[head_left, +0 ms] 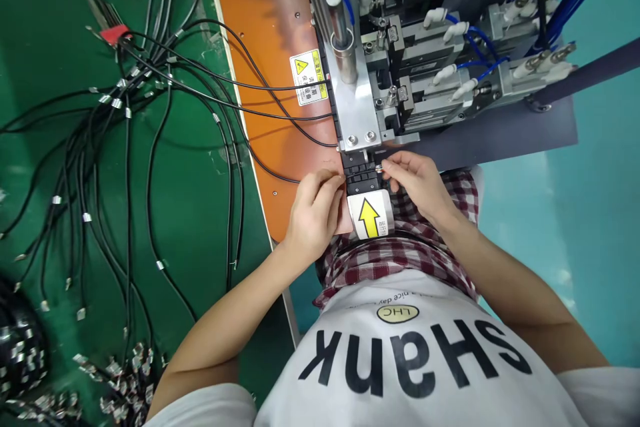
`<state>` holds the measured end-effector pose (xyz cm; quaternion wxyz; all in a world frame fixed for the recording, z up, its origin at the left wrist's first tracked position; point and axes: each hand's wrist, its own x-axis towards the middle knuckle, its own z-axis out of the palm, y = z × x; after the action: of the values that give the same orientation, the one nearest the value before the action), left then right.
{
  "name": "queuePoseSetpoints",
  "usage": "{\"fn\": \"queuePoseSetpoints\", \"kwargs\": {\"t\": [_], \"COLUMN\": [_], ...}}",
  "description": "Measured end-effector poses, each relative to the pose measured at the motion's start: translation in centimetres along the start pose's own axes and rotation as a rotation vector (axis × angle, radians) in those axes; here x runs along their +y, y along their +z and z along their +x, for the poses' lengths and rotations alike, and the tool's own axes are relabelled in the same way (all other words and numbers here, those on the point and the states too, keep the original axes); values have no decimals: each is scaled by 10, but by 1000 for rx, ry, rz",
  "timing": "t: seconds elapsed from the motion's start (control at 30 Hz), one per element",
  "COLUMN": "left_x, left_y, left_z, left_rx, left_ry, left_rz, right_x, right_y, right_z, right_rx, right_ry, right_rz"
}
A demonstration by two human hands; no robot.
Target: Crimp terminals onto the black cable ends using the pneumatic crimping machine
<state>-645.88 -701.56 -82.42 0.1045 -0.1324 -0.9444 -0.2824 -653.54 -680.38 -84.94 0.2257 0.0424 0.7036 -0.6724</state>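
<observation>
We seem to be seating the black cable (275, 175) across the dark fixture (364, 185): our left hand (313, 213) pinches its length, our right hand (417, 180) grips its tip between fingertips. Next calls for careful alignment.

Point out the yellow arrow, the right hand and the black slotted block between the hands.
Yellow arrow (369, 216): head view, on its middle, where head meets shaft.
Right hand (420, 183): head view, on the back of the hand.
Black slotted block (363, 186): head view, on its near part.
</observation>
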Motion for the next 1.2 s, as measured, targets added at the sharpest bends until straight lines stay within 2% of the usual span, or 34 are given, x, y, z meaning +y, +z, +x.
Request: {"fn": "queuePoseSetpoints", "kwargs": {"t": [0.13, 0.27, 0.47, 0.67, 0.97, 1.2], "left_x": [-8, -17, -10, -6, -9, -8], "left_y": [-2, -6, -3, 0, -3, -3], "left_z": [-17, -19, -18, -19, -23, 5], "left_rx": [-67, -147, -80, 92, 85, 67], "left_ry": [59, 117, 33, 45, 47, -32], "left_rz": [89, 128, 161, 208, 202, 225], "right_x": [-2, -5, 0, 4, 27, 31], "right_y": [-1, -3, -4, -12, -35, -28], "right_z": [1, 2, 8, 3, -26, -34], "right_rx": [-18, -39, -81, -105, 24, 0], "right_ry": [-22, -26, 60, 109, 151, 183], "right_rz": [-47, -103, 30, 103, 143, 130]}}
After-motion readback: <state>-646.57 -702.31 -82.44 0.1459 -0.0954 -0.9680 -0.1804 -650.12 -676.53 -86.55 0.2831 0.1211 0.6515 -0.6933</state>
